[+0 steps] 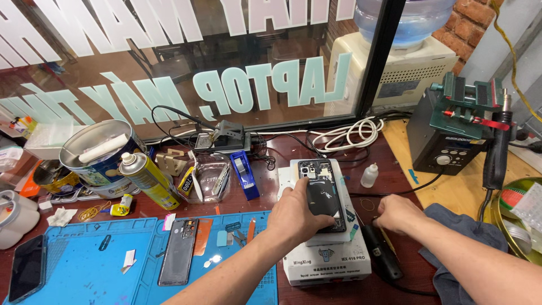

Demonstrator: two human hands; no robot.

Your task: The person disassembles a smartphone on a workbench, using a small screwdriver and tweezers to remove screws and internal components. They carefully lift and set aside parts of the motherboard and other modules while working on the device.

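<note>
Left hand (pixel 298 213) flat over half-hidden opened phone (pixel 322 192); right hand (pixel 397 213) closed, contents unseen.

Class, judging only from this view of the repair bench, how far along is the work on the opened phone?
Done: the opened phone lies on the white heating plate, internals exposed; a separate back cover lies on the blue mat.
In hand: the left hand presses the phone; the right hand rests beside a black tool.
Left: the phone remains open, uncovered.

Both forearms are bare, without sleeves; the left hand (pixel 296 217) and right hand (pixel 398 213) carry no gloves, rings or watch.
</note>
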